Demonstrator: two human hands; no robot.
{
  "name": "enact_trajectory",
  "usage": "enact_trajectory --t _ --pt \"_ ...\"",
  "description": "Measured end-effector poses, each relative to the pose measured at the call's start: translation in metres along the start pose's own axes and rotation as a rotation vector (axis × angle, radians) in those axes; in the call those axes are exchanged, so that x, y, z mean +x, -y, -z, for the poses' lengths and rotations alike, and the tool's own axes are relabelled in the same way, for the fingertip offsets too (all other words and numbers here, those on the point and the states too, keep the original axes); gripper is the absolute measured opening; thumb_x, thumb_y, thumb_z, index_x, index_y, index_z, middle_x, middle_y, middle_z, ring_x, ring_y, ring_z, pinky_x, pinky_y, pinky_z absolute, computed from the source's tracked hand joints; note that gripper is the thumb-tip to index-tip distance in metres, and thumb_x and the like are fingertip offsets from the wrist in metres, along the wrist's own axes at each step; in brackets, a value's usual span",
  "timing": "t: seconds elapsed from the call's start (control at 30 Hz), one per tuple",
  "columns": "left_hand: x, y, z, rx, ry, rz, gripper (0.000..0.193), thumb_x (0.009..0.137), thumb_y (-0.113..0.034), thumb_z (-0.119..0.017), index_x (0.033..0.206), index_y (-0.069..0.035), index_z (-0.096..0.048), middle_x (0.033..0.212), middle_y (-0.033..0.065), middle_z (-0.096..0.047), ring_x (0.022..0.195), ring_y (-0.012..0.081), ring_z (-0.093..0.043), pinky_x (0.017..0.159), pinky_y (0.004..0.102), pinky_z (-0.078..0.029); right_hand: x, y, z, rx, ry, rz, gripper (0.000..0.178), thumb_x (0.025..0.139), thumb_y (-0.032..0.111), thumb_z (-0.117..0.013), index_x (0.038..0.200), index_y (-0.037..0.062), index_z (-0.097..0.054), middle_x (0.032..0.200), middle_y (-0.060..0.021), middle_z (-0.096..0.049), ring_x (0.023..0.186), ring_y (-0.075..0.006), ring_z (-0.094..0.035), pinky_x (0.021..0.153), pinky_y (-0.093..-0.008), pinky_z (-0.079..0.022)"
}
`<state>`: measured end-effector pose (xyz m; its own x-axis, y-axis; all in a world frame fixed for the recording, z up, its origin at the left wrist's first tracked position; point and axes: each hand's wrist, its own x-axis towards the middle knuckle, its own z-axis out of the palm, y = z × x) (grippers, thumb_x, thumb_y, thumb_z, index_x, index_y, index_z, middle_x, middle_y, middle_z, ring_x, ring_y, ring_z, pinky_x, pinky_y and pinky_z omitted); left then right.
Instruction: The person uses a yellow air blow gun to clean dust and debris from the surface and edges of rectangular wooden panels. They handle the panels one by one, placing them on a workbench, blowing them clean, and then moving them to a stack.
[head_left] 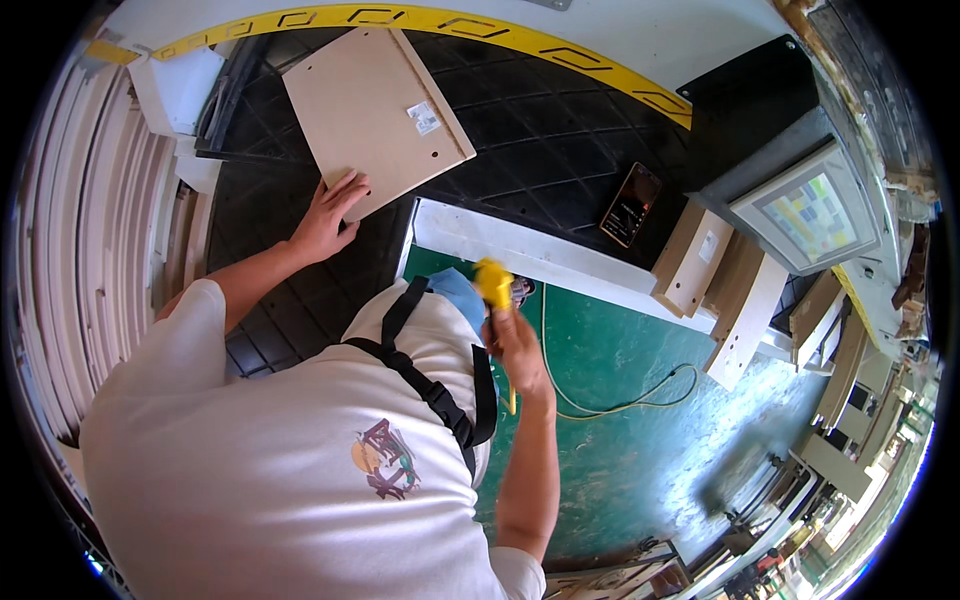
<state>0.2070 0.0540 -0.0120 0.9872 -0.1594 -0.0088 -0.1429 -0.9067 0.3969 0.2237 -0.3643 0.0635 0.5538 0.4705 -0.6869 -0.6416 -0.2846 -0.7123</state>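
Note:
A light wooden panel (pixel 365 110) with small drilled holes, a raised strip along one edge and a white label lies on the black work surface (pixel 520 120). My left hand (pixel 330 215) rests at its near left corner, fingers stretched over the top and thumb apart, not wrapped round it. My right hand (pixel 515 345) is closed round a yellow air blow gun (pixel 492 283), raised in front of my body and slightly blurred. A short yellow length, apparently hose, shows below that fist.
Right of the panel lies a phone (pixel 631 205). Wooden pieces (pixel 692 258) stand at the surface's right end, beneath a screen (pixel 815 207). Stacked boards (pixel 100 230) line the left side. A thin yellowish hose (pixel 640 403) curls over the green floor (pixel 600 480).

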Motion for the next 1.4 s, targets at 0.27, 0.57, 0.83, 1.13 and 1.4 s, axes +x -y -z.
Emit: enact_trajectory --t 0.27,0.57,0.83,1.13,1.4 --pt "0.002 0.002 0.0 0.005 0.007 -0.002 0.069 0.08 -0.004 -0.071 0.145 -0.007 -0.049 0.16 0.01 -0.044 0.154 0.0324 -0.032 0.123 0.0607 -0.025 -0.052 0.014 0.0 -0.31 -0.299 0.104 0.044 0.108 0.04 -0.053 0.124 -0.0002 -0.061 0.09 -0.0174 -0.07 0.076 -0.031 -0.065 0.066 -0.0387 -0.049" --pt "0.001 -0.003 -0.002 0.071 -0.03 -0.036 0.067 0.076 -0.003 -0.067 0.142 -0.01 -0.056 0.158 0.0109 -0.045 0.152 0.0332 -0.034 0.12 0.0583 -0.028 -0.235 0.093 0.005 -0.738 -0.646 -0.24 0.046 0.105 0.035 -0.056 0.138 0.0023 -0.059 0.09 -0.0249 -0.071 0.08 -0.0459 -0.07 0.068 -0.049 -0.055" --pt "0.004 -0.003 -0.003 0.052 -0.048 -0.033 0.07 0.075 -0.005 -0.067 0.144 -0.011 -0.055 0.156 0.0096 -0.046 0.151 0.0328 -0.035 0.119 0.061 -0.028 -0.114 0.081 -0.03 -0.562 -0.277 0.01 0.043 0.106 0.033 -0.056 0.139 0.0063 -0.058 0.093 -0.0284 -0.07 0.091 -0.0482 -0.067 0.074 -0.0528 -0.053" --pt "0.004 -0.004 0.001 0.034 -0.017 -0.013 0.071 0.073 -0.003 -0.069 0.143 -0.011 -0.056 0.155 0.0092 -0.047 0.151 0.0335 -0.034 0.119 0.0603 -0.028 0.002 0.025 -0.009 -0.034 -0.181 0.074 0.043 0.111 0.043 -0.046 0.094 0.0058 -0.058 0.072 0.0004 -0.057 0.061 -0.0089 -0.051 0.054 -0.0268 -0.038" --pt "0.004 -0.004 0.0 0.043 -0.029 -0.017 0.073 0.073 -0.004 -0.07 0.144 -0.01 -0.055 0.154 0.0101 -0.048 0.15 0.0344 -0.036 0.118 0.0606 -0.03 0.013 -0.01 0.0 0.366 -0.263 0.088 0.047 0.111 0.049 -0.042 0.096 0.0095 -0.061 0.074 -0.0007 -0.061 0.059 -0.0082 -0.05 0.051 -0.0257 -0.036"
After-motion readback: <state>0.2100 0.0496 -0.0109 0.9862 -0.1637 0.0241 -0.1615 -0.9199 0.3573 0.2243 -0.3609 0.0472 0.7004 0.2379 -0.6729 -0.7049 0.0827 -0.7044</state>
